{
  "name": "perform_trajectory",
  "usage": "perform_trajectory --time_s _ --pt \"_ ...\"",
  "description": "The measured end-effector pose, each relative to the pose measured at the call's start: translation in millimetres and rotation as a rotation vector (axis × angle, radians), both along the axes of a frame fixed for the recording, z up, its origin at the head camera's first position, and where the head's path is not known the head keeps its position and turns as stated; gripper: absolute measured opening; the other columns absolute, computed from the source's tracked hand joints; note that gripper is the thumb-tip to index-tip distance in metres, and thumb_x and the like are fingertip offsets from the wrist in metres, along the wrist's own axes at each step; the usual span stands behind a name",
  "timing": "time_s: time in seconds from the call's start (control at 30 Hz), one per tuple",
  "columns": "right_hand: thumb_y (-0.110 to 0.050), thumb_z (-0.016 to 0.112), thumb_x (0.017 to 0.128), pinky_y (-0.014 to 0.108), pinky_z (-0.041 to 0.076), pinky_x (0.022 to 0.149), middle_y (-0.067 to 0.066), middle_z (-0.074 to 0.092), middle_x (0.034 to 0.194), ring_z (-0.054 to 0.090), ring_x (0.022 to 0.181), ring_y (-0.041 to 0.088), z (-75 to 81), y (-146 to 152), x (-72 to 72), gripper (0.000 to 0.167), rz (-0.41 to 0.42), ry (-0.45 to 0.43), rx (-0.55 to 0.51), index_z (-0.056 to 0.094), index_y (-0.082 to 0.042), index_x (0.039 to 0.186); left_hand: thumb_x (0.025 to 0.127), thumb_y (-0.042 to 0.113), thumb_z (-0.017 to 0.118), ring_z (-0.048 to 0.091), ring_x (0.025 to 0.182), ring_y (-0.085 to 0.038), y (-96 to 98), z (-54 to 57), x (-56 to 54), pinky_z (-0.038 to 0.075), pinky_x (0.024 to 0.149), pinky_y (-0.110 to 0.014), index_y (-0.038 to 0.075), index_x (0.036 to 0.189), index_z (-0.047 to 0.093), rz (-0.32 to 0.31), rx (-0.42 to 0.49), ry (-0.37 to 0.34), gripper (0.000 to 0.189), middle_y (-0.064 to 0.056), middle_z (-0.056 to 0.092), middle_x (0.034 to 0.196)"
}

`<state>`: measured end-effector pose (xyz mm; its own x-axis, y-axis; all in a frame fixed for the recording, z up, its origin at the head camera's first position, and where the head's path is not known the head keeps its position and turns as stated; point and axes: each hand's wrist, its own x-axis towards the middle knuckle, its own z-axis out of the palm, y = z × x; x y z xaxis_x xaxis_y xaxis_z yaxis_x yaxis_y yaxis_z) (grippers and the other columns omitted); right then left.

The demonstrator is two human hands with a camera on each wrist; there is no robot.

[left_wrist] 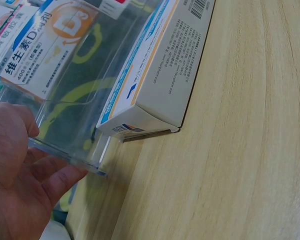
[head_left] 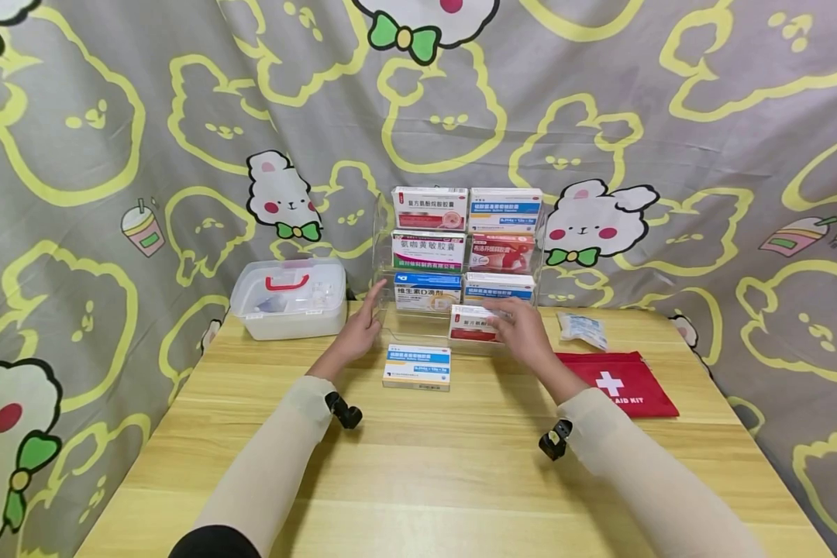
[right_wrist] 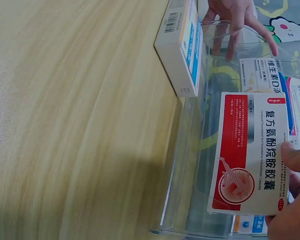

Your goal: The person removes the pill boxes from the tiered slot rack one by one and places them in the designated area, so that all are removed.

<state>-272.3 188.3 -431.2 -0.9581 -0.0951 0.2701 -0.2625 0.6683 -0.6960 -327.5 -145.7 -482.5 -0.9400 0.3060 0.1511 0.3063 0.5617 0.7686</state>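
A translucent lidded case with a red handle is seen on the wooden tabletop at nine o'clock from the clear rack. At the rack's eight o'clock, its side is gripped by the left hand: the index finger is stretched up along the panel, and the edge is held between narrowed fingers. Toward seven o'clock, a blue-and-white box is placed on the tabletop just before the rack's front edge; whether the two touch cannot be told. In the rack, two columns are filled by upright medicine boxes, three in each, with a blue-topped vitamin D box lowest on the left. At six o'clock, before the lowest tier, a red-and-white capsule box is held, printed face outward. It is pinched at its right end by the right hand, with thumb and fingers closed about it; whether its base is supported by the tier cannot be made out. Toward four o'clock, a small clear packet is seen, and nearer, a red first-aid pouch, partly covered by the right forearm.
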Motion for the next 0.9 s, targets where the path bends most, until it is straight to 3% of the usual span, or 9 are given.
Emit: perform_trajectory --time_s 0.1,0.3,0.37,0.5,0.6,0.73,0.83,0.9 --pt "-0.010 0.067 0.100 0.040 0.057 0.077 0.014 0.066 0.128 0.061 0.106 0.030 4.1 -0.8 0.1 0.030 -0.001 0.005 0.005 0.073 -0.011 0.130 0.104 -0.004 0.041 0.036 0.050 -0.013 0.6 0.4 0.1 0.038 0.048 -0.024 0.051 0.162 0.001 0.007 0.003 -0.001 0.090 -0.025 0.023 0.167" --pt "-0.012 0.066 0.101 0.044 0.057 0.081 0.014 0.064 0.133 0.060 0.110 0.031 14.2 -2.8 3.6 0.030 0.004 0.009 0.014 0.073 -0.011 0.130 0.103 -0.005 0.041 0.037 0.049 -0.014 0.6 0.2 -0.7 0.039 0.047 -0.024 0.036 0.166 0.003 -0.002 0.008 0.006 0.083 -0.026 0.022 0.167" --pt "-0.012 0.065 0.101 0.042 0.059 0.077 0.014 0.063 0.135 0.063 0.103 0.031 18.8 -3.4 5.6 0.030 0.005 0.006 0.010 0.072 -0.011 0.130 0.103 -0.004 0.041 0.037 0.049 -0.014 0.6 0.2 -0.7 0.039 0.048 -0.025 0.036 0.166 0.003 -0.002 0.005 0.005 0.083 -0.025 0.022 0.167" --pt "-0.012 0.065 0.101 0.038 0.060 0.077 0.013 0.062 0.137 0.062 0.111 0.030 27.1 -4.2 9.9 0.030 -0.001 0.006 0.011 0.072 -0.011 0.131 0.104 -0.003 0.040 0.036 0.049 -0.014 0.7 -0.6 -1.3 0.039 0.049 -0.027 0.036 0.165 0.002 0.001 -0.006 0.000 0.083 -0.023 0.020 0.168" --pt "-0.013 0.066 0.101 0.034 0.060 0.073 0.012 0.062 0.137 0.066 0.103 0.030 29.9 -3.7 13.1 0.031 0.000 0.007 0.002 0.072 -0.012 0.131 0.104 -0.003 0.040 0.037 0.051 -0.017 1.1 -1.1 -1.1 0.040 0.050 -0.028 0.036 0.165 0.001 0.005 -0.012 -0.002 0.082 -0.023 0.020 0.169" --pt "-0.010 0.065 0.101 0.028 0.057 0.061 0.014 0.063 0.131 0.071 0.075 0.029 27.6 -0.5 18.5 0.032 0.020 0.008 -0.026 0.072 -0.012 0.132 0.105 -0.003 0.041 0.053 0.066 -0.029 1.8 -0.8 -0.3 0.042 0.050 -0.031 0.037 0.165 0.003 0.014 -0.010 0.002 0.082 -0.022 0.020 0.169" --pt "-0.008 0.064 0.101 0.026 0.054 0.057 0.016 0.063 0.130 0.071 0.070 0.029 22.2 3.0 23.4 0.033 0.036 0.007 -0.038 0.071 -0.011 0.133 0.104 -0.003 0.041 0.059 0.080 -0.035 1.7 -0.9 -0.4 0.042 0.052 -0.031 0.037 0.165 0.003 0.015 -0.011 0.005 0.082 -0.022 0.020 0.169" --pt "-0.009 0.065 0.101 0.025 0.054 0.057 0.016 0.063 0.130 0.070 0.070 0.029 18.0 4.8 26.4 0.033 0.036 0.000 -0.039 0.071 -0.011 0.133 0.104 -0.003 0.041 0.058 0.076 -0.034 1.6 -0.7 -0.6 0.042 0.052 -0.031 0.037 0.165 0.003 0.011 -0.011 0.006 0.082 -0.023 0.021 0.169"
